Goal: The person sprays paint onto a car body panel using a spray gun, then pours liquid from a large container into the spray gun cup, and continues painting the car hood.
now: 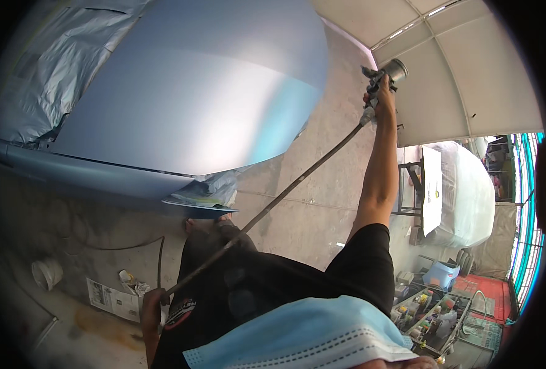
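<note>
My right hand (380, 98) is wrapped round a metal spray gun (390, 75) with a silver cup, raised right of a silver-blue car hood (190, 92). A dark hose (302, 178) runs from the gun's handle diagonally down to my left hand (154, 304), closed around it at the lower left, beside my black shirt. Masking sheet (57, 67) covers the car's upper left part, and a silver-blue fender (100, 172) lies along the hood's lower edge. A blue face mask (297, 335) fills the bottom of the view.
Pale booth panels (457, 74) stand at upper right, above a plastic-covered shape (463, 197) beside a stand (411, 190). A cart (436, 323) with cans and a blue container (439, 273) occupy the lower right. A bucket (45, 275), newspaper (113, 298) and looped line lie on the left floor.
</note>
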### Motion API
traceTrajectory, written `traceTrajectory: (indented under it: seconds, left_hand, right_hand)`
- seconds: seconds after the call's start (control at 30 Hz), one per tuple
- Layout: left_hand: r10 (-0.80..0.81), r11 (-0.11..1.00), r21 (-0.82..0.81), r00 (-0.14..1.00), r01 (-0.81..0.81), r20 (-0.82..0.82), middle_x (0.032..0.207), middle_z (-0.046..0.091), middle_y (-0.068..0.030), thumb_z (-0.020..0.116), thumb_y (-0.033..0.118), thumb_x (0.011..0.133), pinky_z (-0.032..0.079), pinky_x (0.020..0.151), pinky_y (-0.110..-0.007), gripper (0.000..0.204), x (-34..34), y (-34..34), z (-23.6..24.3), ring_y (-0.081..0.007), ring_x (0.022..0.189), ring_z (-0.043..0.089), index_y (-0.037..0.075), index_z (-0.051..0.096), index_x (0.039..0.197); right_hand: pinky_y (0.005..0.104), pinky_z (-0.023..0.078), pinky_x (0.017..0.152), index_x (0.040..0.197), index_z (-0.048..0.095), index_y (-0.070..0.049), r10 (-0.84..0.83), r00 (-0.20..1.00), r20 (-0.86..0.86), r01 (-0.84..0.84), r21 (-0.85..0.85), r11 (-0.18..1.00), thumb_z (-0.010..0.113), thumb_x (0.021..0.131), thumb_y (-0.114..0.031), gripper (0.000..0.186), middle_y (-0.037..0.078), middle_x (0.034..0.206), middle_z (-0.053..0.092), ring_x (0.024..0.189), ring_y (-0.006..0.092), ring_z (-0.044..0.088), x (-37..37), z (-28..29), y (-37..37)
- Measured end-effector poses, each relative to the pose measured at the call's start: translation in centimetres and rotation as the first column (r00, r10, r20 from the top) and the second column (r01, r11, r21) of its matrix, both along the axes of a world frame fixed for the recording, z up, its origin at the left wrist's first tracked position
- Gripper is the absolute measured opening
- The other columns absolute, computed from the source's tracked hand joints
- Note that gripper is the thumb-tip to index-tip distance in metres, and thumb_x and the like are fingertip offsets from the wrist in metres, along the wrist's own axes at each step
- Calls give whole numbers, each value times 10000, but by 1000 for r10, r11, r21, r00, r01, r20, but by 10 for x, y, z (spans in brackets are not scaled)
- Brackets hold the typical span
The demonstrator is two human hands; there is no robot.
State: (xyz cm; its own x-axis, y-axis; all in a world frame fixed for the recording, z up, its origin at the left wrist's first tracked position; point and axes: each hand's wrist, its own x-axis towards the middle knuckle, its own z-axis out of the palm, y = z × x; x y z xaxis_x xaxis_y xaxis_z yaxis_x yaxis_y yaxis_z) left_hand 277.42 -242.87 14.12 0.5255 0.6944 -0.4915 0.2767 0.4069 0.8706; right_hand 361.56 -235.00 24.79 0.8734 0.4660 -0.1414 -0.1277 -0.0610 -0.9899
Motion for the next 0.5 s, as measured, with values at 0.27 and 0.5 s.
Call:
traceTrajectory:
  seconds: [0.27, 0.5]
  left_hand:
    - [47, 993, -110, 999, -44, 25, 640, 509, -54, 420, 316, 970, 357, 642, -313, 437, -3, 2, -23, -163, 626, 473, 9, 513, 673]
    - [287, 903, -369, 948, -219, 139, 685, 566, -42, 429, 353, 989, 380, 640, -314, 405, -96, -13, -113, -167, 642, 513, 67, 585, 749]
  right_hand:
    - [391, 502, 386, 983, 529, -20, -332, 934, 131, 349, -146, 926, 611, 910, -502, 494, 101, 643, 523, 438, 261, 562, -10, -19, -24]
    - [379, 510, 383, 988, 536, -32, -9, 992, 129, 14, -41, 999, 585, 939, -470, 444, 78, 662, 509, 420, 236, 541, -100, 50, 39]
